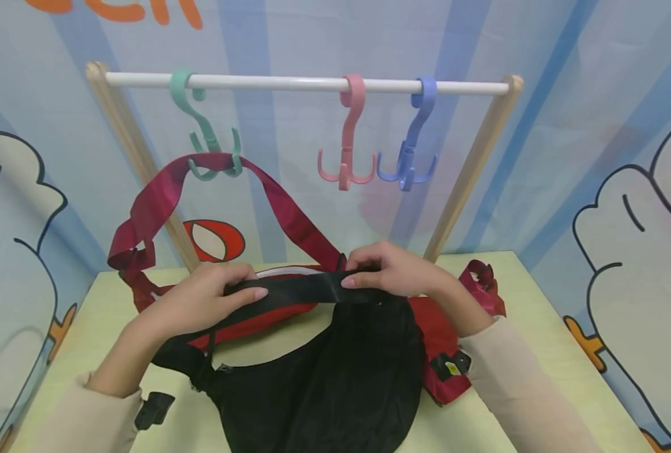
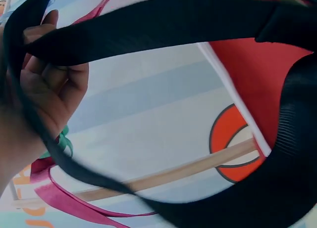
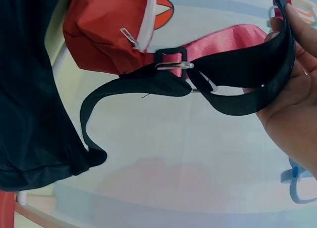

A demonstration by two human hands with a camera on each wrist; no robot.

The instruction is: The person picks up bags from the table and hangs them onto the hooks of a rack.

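Both hands hold the black strap (image 1: pixel 298 290) of a black bag (image 1: pixel 335 384) above the table. My left hand (image 1: pixel 199 299) pinches the strap's left part between thumb and fingers; in the left wrist view the strap loops round that hand (image 2: pixel 57 87). Farther right, my right hand (image 1: pixel 394 272) pinches the same strap, and a metal buckle (image 3: pixel 173 66) shows along it in the right wrist view. Behind the strap, a red bag (image 1: pixel 267 322) with a white zipper hangs by its dark red strap (image 1: pixel 290 220) from the green hook (image 1: pixel 211 141).
A white rail (image 1: pixel 290 82) on wooden posts carries the green hook, a pink hook (image 1: pixel 347 145) and a blue hook (image 1: pixel 411 145). Another red bag (image 1: pixel 440 377) lies on the table (image 1: pixel 500 296) under my right forearm. A printed cloth backdrop surrounds the table.
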